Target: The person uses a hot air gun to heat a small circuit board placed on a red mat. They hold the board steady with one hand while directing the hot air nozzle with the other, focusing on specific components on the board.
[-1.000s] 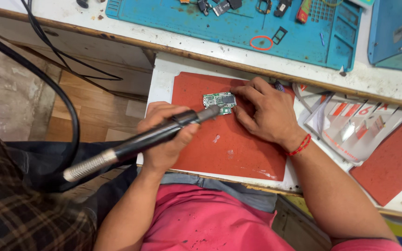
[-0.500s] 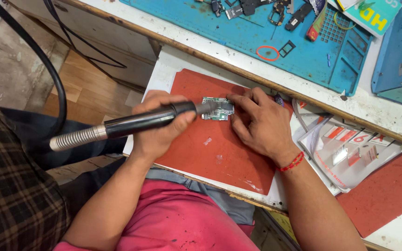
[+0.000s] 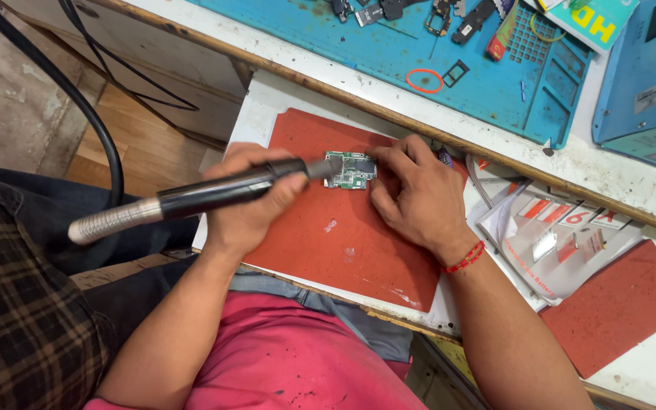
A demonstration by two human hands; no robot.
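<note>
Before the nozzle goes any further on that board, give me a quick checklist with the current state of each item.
1. Hot-air handpiece gripped in the left hand: ok.
2. Nozzle tip at the left edge of the circuit board: ok.
3. Right hand steadies the board, fingers at its right edge: ok, though close to the nozzle.
4. Board lies flat on the red mat: ok.
5. Black hose runs off to the left, away from the mat: ok.
6. Whether air is flowing: cannot tell.
</note>
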